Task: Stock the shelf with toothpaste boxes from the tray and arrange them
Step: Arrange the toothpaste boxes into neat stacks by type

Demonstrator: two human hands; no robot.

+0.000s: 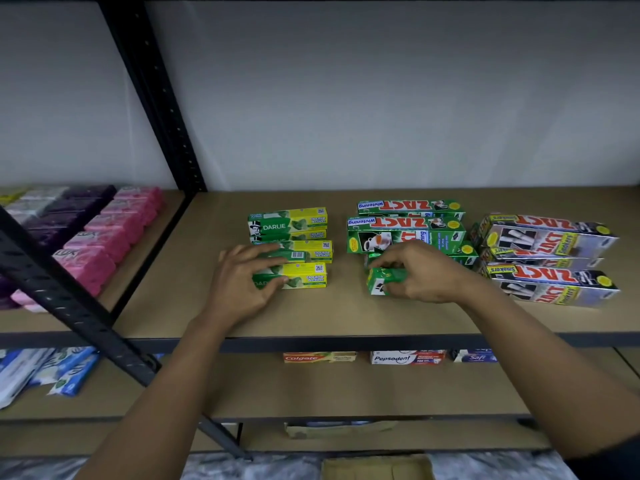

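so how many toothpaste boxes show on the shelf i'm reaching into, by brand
Darlie boxes: 4
green Zact Whitening boxes: 4, one gripped by the right hand
silver Zact Smokers boxes: 3
Total: 11 showing; the stacks may hide more.

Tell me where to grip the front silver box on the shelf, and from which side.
Probably near its right end, from the front: the front silver box lies flat, long side toward you; that end is free, and other silver boxes sit close behind.
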